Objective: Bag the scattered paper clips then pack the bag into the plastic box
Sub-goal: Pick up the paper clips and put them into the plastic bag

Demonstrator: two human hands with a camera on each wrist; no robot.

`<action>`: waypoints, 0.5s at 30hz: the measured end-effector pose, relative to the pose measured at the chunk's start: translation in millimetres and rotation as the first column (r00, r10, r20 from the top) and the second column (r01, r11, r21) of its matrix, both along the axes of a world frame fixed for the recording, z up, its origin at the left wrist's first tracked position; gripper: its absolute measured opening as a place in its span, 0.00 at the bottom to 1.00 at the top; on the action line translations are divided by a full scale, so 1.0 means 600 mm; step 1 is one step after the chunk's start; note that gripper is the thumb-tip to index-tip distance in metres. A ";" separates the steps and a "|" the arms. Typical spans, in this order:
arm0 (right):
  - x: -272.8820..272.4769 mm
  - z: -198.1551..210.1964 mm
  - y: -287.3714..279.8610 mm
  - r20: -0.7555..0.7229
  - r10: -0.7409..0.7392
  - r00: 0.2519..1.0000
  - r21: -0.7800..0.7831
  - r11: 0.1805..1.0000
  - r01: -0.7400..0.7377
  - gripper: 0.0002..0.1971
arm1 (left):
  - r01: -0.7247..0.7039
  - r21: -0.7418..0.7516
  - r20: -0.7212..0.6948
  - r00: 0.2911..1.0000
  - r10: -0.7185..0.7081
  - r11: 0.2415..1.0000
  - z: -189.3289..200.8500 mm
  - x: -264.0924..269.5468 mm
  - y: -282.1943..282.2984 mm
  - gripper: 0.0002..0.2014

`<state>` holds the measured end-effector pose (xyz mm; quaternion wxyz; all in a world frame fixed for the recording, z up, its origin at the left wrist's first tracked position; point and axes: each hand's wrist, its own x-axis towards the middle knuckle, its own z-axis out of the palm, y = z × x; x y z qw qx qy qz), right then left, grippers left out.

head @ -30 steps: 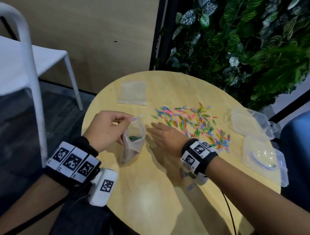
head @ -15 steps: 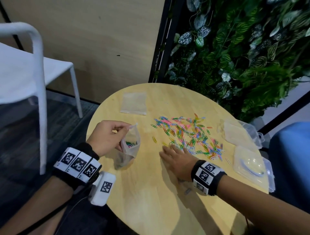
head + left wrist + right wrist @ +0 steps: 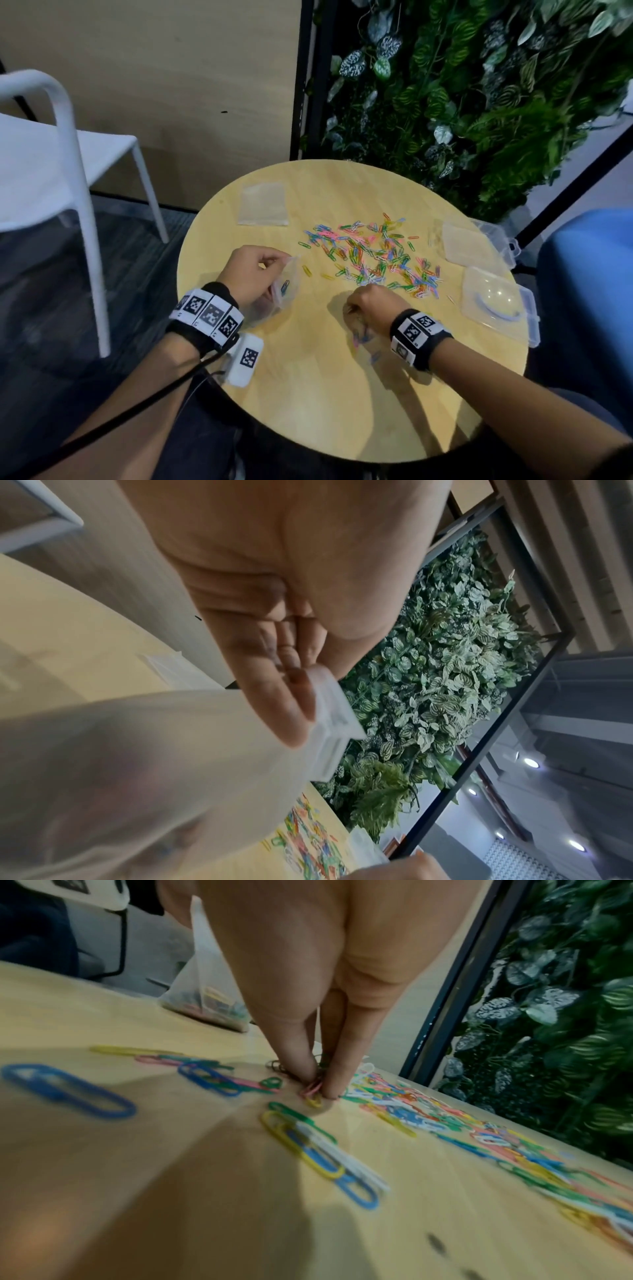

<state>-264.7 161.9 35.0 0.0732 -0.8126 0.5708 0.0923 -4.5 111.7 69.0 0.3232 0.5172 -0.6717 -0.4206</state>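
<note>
Coloured paper clips (image 3: 373, 257) pinched by right hand (image 3: 368, 303), left hand (image 3: 248, 274) gripping bag (image 3: 286, 287) beside

**Surroundings of a round wooden table**

A round table (image 3: 308, 394) with a light wood top fills the middle of the head view. To its left stands a white plastic chair (image 3: 65, 161) on dark grey carpet (image 3: 144, 240). Behind it is a tan wall panel (image 3: 171, 68), edged by a black frame post (image 3: 310, 78). A wall of green and variegated leaves (image 3: 479, 96) covers the upper right. A blue seat (image 3: 589, 291) shows at the right edge.
</note>
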 end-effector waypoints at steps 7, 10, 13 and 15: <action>-0.019 0.017 -0.024 0.307 -0.435 0.846 0.019 0.892 0.452 0.09 | 0.041 -0.017 0.050 0.998 -0.040 0.999 -0.009 -0.031 -0.003 0.07; -0.037 0.023 -0.038 0.659 -0.632 0.408 0.263 0.702 0.662 0.04 | 0.042 0.009 0.024 0.999 -0.042 0.999 -0.010 -0.036 0.000 0.08; -0.020 0.054 -0.045 0.797 -0.563 -0.221 0.591 0.651 0.476 0.04 | 0.041 0.019 -0.010 0.999 -0.041 0.999 -0.009 -0.035 0.002 0.09; 0.008 0.078 -0.048 0.746 -0.535 -0.397 0.658 0.683 0.316 0.07 | 0.050 0.016 -0.016 0.999 -0.050 0.999 -0.009 -0.033 0.002 0.09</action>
